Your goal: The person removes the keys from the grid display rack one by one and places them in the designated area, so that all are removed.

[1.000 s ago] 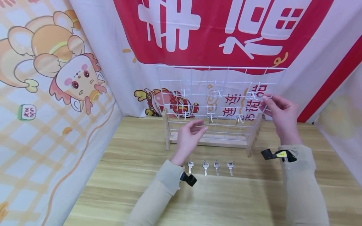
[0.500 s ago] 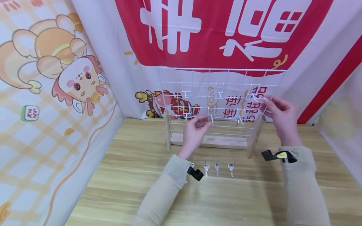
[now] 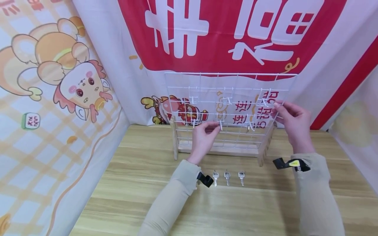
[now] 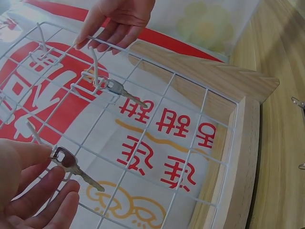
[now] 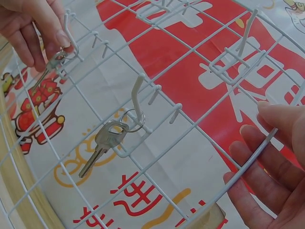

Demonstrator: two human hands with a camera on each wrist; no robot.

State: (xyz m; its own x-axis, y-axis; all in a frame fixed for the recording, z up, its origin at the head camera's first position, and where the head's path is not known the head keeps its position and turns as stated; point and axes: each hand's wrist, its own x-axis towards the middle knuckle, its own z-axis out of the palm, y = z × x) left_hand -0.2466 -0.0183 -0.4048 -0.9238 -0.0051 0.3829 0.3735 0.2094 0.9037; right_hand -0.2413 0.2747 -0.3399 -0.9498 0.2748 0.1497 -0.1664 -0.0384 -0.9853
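Observation:
A white wire grid rack (image 3: pixel 230 74) stands in a wooden base (image 3: pixel 218 151) at the back of the table. My left hand (image 3: pixel 216 126) pinches a silver key (image 4: pixel 71 164) against a lower middle hook (image 4: pixel 34 132). My right hand (image 3: pixel 276 105) grips the rack's right edge wire (image 5: pixel 261 145) between thumb and fingers. One more key (image 5: pixel 102 143) hangs by its ring from a lower right hook (image 5: pixel 138 98). Three keys (image 3: pixel 226 176) lie in a row on the table in front of the rack.
Several white hooks on the grid carry nothing. The wooden table (image 3: pixel 236 209) is boxed in by printed cloth walls at left, back and right. Black straps (image 3: pixel 205 179) show at both wrists; the left one lies beside the row of keys.
My left hand has risen up and to the right, bringing its key to the lower middle hook. Its forearm now covers the leftmost key on the table. The right hand has stayed put.

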